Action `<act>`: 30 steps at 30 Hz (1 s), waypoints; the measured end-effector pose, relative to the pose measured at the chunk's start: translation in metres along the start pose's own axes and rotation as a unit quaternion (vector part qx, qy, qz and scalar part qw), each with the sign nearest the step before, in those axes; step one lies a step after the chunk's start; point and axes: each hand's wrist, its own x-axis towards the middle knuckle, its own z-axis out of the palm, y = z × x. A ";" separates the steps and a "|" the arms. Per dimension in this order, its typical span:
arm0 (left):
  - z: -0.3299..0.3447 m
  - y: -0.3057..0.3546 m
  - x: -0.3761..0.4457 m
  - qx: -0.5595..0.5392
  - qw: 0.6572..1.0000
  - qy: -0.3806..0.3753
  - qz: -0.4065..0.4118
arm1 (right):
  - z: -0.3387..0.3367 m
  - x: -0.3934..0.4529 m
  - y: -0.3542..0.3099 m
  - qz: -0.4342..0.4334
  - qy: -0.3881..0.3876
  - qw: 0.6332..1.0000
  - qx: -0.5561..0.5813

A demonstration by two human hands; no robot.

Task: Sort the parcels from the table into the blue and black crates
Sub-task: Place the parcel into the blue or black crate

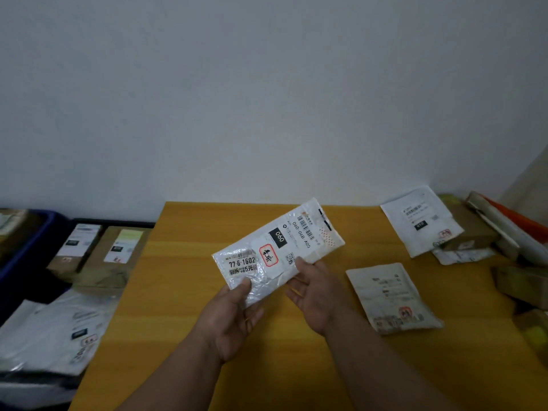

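I hold a white plastic parcel (pixel 277 250) label-up above the wooden table (pixel 184 292), my left hand (pixel 229 318) pinching its near corner with the thumb on top, my right hand (pixel 311 295) cupping the long edge just beside that pinch, thumb pressed near the printed code. The far end of the bag juts out beyond both grips, unsupported and tilted upward.

The film looks slick and crinkled, so I judge it could slide out from under my thumbs if I let go with one hand too early, or flop and drop short on the way across. A misread is the other risk: the label faces me at a slant, and a wrong reading would send it to the wrong crate.

To the left of my grip, below table level, sit the blue crate (pixel 28 250) and the black crate (pixel 89 222), both cut off by the frame; boxes and a white bag already lie there, though which crate holds which I cannot tell. To the right of my grip, a worn paper parcel (pixel 391 298) lies close by, another white parcel (pixel 421 221) farther off, and a blurred heap of boxes runs out of view. The fingers under the bag are hidden.
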 end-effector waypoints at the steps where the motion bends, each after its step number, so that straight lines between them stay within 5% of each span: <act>1: -0.007 0.001 -0.005 0.001 1.000 -0.006 0.000 | 0.007 -0.004 0.003 -0.014 0.005 1.000 -0.004; 16: -0.031 0.004 -0.039 0.049 0.990 0.091 0.098 | 0.019 -0.024 0.012 -0.096 0.057 0.980 -0.163; 30: -0.079 -0.017 -0.067 0.084 0.978 0.165 0.101 | 0.051 -0.041 0.064 -0.071 -0.021 0.948 -0.308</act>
